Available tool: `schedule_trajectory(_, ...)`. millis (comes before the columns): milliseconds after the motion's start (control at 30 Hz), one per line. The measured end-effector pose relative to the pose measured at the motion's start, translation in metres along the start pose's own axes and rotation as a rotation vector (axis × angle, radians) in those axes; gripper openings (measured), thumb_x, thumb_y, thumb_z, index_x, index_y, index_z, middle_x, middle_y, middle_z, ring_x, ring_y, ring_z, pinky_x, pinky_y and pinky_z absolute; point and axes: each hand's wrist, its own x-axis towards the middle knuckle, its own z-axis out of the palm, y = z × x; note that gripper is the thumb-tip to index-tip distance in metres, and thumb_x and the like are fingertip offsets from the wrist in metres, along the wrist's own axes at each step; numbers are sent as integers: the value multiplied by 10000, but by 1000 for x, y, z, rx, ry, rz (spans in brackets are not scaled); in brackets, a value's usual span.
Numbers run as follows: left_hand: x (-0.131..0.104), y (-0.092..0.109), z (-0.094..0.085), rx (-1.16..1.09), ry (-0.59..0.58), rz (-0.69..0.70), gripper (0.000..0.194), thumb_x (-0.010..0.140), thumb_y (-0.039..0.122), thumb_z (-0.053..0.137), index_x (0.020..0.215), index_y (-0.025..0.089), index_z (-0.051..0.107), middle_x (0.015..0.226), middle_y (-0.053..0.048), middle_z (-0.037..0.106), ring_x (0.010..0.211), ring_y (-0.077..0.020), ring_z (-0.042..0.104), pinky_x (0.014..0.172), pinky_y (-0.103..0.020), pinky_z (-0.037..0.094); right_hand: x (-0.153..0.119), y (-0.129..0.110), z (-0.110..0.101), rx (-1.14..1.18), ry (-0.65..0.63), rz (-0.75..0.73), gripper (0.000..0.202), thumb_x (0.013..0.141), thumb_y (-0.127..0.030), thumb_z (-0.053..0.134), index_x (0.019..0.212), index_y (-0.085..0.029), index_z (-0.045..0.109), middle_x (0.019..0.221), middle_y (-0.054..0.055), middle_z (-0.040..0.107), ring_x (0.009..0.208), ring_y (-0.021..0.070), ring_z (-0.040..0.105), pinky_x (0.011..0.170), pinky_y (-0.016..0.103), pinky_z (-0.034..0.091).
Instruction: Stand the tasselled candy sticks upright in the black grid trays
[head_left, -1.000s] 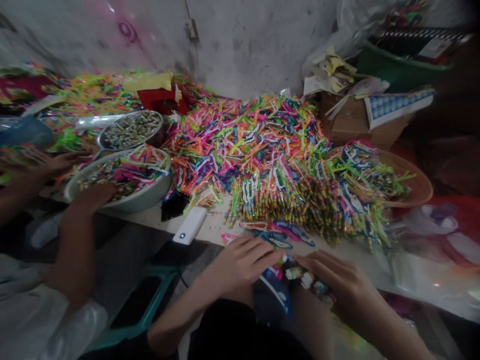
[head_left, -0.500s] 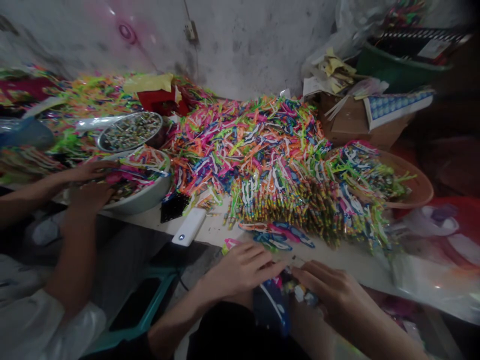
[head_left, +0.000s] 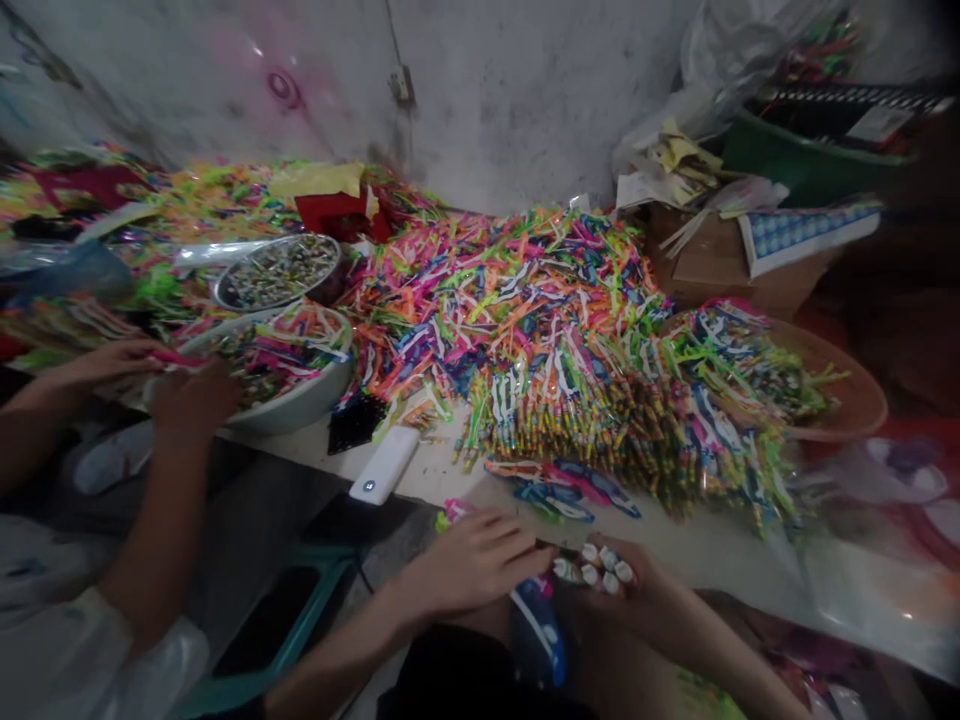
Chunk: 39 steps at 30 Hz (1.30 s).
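In front of my lap, my left hand is closed, fingers bent over some bright plastic pieces. A pink and yellow end pokes out behind it, and a blue strip with a white line hangs below its fingertips. Close beside it, my right hand wraps round a bundle of thin tubes, whose pale ends face me. The fingertips of my left hand come up to the bundle's left side. Several flat orange, blue and pink strips lie on the table just beyond my hands.
Rows of patterned tubes with coloured strips fill the table ahead. A white power bank lies left of them. An orange basin stands right. At left, a co-worker's hands work by a white basin.
My right hand has turned, so the tubes' pale ends now show clearly between my hands. The co-worker's hands have lifted out of the white basin with a pink piece.
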Motion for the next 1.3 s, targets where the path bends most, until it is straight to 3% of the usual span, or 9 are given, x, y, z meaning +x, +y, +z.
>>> schedule_trajectory(167,-27,1,8,-318,165,-294,166,877,259,515,984,174,610,787,-31,668,718,-134,624,649,-232,470,15,1,11,107,-67,87,125,722,-267,636,789,-192,561,702,-29,620,645,127,545,592,199,440)
schedule_trajectory(333,-50,-14,5,-813,578,-1069,263,878,371,476,733,168,559,583,13,553,509,-95,538,483,-191,445,49,11,2,119,5,141,206,715,-381,635,785,-206,553,650,-14,634,528,129,530,480,213,416)
schedule_trajectory(400,-56,-21,8,-1101,672,-1333,334,816,507,523,831,174,534,534,55,477,406,-81,445,364,-175,377,72,16,-5,80,105,178,248,742,-439,591,779,-198,550,595,-15,620,415,109,455,399,213,358)
schedule_trajectory(467,-62,-22,16,-1283,662,-1492,481,737,583,579,989,179,512,514,81,452,364,-75,400,321,-166,332,99,19,-13,-26,291,142,281,758,-470,560,772,-189,562,598,5,629,410,121,470,402,224,357)
schedule_trajectory(600,-73,-9,41,-1351,566,-1642,595,737,651,516,1093,174,517,472,74,484,349,-91,410,348,-186,349,155,24,-22,-426,679,31,299,820,-406,508,992,-182,606,824,72,696,699,216,644,598,262,440)
schedule_trajectory(733,-83,2,61,-1289,469,-1710,576,736,661,519,949,139,635,627,-16,630,568,-141,581,587,-243,481,195,33,-17,-783,733,89,329,870,-328,466,1131,-158,574,837,104,705,701,234,665,599,266,424)
schedule_trajectory(967,-100,-7,66,-1262,382,-1487,600,765,620,534,1055,104,630,842,-92,696,727,-177,617,701,-272,473,208,46,-15,-932,660,141,362,891,-367,450,1173,-168,561,843,111,713,716,247,677,614,285,440)
schedule_trajectory(1100,-92,-9,57,-1170,358,-1392,458,834,514,514,1115,152,530,914,-73,699,705,-152,611,722,-270,472,192,40,-16,-743,656,18,345,846,-403,493,1037,-152,632,992,129,695,866,261,665,733,316,484)
schedule_trajectory(1300,-60,-13,39,-1163,374,-1272,324,840,446,535,962,147,556,856,-73,707,689,-162,640,653,-249,484,124,-1,0,-396,353,-109,394,754,-441,619,1034,-166,638,918,85,720,827,245,680,735,311,522)
